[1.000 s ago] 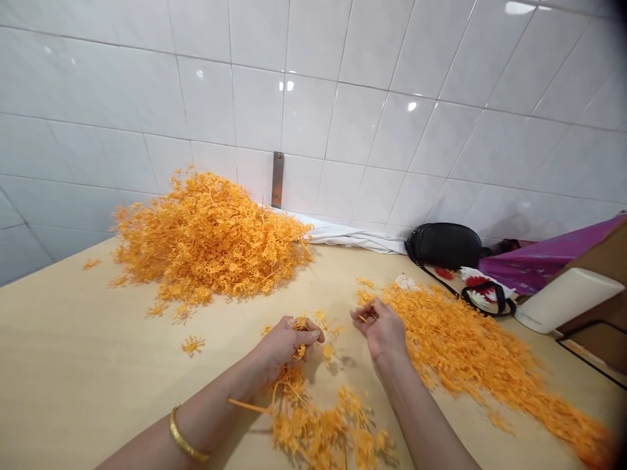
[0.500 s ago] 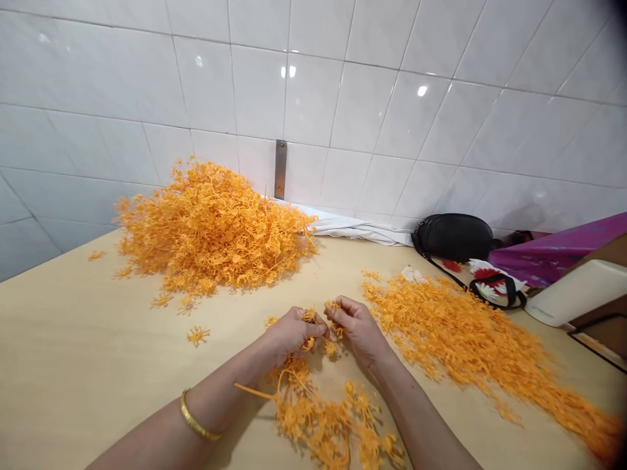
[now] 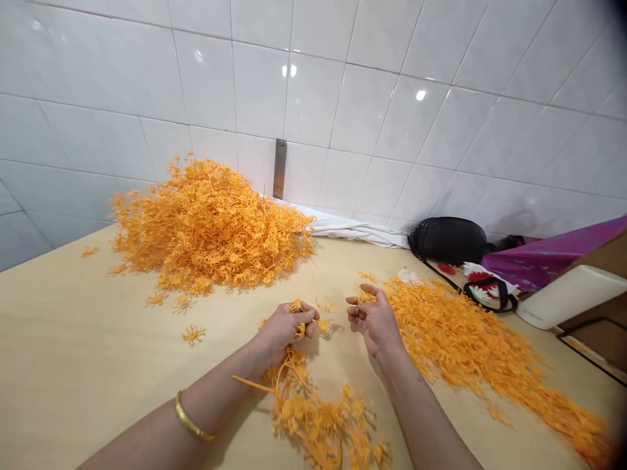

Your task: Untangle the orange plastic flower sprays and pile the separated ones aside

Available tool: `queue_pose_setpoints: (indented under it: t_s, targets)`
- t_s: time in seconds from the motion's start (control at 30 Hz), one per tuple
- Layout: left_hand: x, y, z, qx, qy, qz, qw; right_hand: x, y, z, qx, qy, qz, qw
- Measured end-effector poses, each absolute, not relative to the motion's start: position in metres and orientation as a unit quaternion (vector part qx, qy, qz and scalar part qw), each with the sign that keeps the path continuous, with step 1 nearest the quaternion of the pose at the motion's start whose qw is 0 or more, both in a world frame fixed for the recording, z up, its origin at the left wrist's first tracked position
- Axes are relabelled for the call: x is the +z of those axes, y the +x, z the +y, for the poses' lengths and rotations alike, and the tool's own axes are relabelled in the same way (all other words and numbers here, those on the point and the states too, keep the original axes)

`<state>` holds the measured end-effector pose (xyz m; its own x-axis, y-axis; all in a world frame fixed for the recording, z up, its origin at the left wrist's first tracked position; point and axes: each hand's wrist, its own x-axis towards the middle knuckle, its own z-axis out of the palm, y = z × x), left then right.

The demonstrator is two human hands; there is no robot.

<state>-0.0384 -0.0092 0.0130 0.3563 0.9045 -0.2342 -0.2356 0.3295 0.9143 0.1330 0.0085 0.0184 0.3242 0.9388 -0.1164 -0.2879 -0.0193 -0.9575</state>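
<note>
In the head view, my left hand [image 3: 289, 329] is closed on orange plastic flower pieces, which poke out between the thumb and fingers. My right hand [image 3: 376, 320] is to the right with its fingers apart, at the left edge of a spread of small loose orange pieces [image 3: 465, 346]. An orange bit shows by its fingertips; whether it touches them I cannot tell. Below the left hand lies a branched orange plastic flower spray [image 3: 318, 418] with a stem pointing left. Several tiny orange bits [image 3: 326, 305] appear between the hands.
A tall heap of orange flower sprays [image 3: 210, 228] stands at the back left against the tiled wall. Near it lies a single orange floret [image 3: 194, 335]. At the right are a black bag [image 3: 448, 240], a white bottle [image 3: 573, 297] and purple material [image 3: 553, 258].
My right hand has moved right, away from the left hand, and its fingers have opened. My left hand still grips the flower pieces and has barely moved.
</note>
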Motion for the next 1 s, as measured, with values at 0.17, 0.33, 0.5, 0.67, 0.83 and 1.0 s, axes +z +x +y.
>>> queue_pose_setpoints:
  t_s: [0.17, 0.33, 0.5, 0.67, 0.83, 1.0]
  targets:
    - [0.012, -0.038, -0.007, 0.414, 0.412, 0.390, 0.712, 0.018, 0.126, 0.002, 0.596, -0.486, -0.341, 0.540]
    - [0.014, -0.040, -0.007, 0.411, 0.387, 0.374, 0.736, 0.020, 0.124, -0.001, 0.599, -0.456, -0.411, 0.514]
    - [0.015, -0.040, -0.007, 0.405, 0.388, 0.371, 0.740, 0.016, 0.111, -0.006, 0.561, -0.468, -0.471, 0.494]
    - [0.016, -0.037, -0.009, 0.400, 0.414, 0.392, 0.717, 0.009, 0.101, -0.004, 0.562, -0.427, -0.491, 0.511]
    - [0.014, -0.041, -0.013, 0.385, 0.428, 0.380, 0.724, 0.014, 0.128, 0.011, 0.467, -0.476, -0.321, 0.672]
    - [0.010, -0.044, -0.009, 0.437, 0.371, 0.344, 0.744, 0.020, 0.144, 0.013, 0.445, -0.520, -0.317, 0.657]
